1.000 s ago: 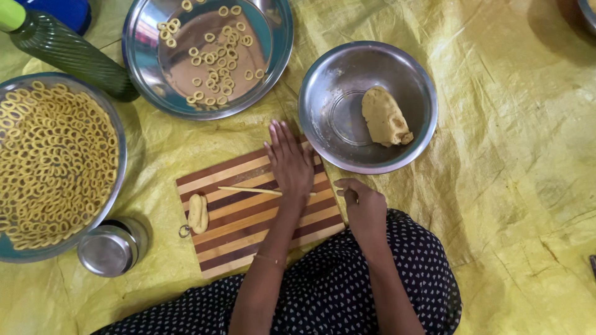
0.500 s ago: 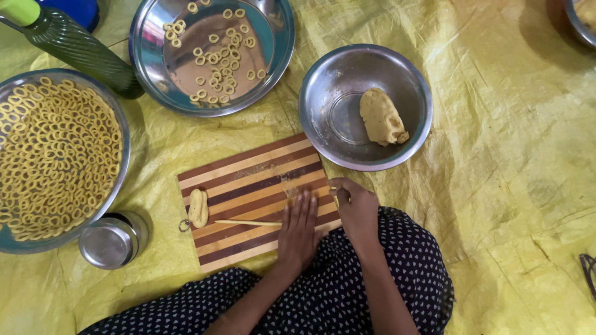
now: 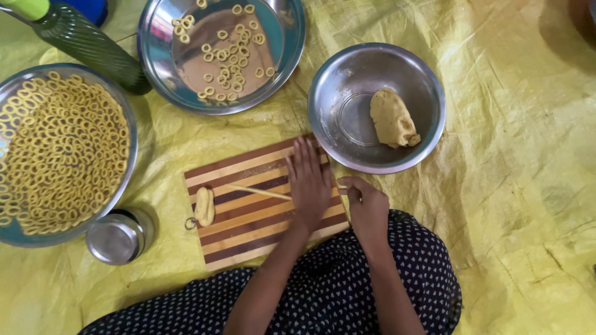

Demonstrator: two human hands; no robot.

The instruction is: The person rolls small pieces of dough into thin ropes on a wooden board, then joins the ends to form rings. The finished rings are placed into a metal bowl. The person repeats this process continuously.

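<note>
Yellow crinkled sheet: left hand (image 3: 308,183) flat on thin dough rope (image 3: 257,192), right hand (image 3: 367,205) pinching its end.

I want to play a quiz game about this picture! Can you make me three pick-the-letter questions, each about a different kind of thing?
1. Where is the big lump of dough?
A. in the round steel bowl
B. on the striped board
C. in the small steel cup

2. What colour is the sheet on the floor?
A. blue
B. yellow
C. white

3. How is the left hand placed?
A. curled round the green bottle
B. lifted high over the bowl
C. flat on the board, palm down

Answers:
1 A: the lump lies inside the steel bowl, right of the board.
2 B: the crinkled sheet is yellow all over.
3 C: the hand lies spread on the striped board, over the end of a thin dough rope.
</note>
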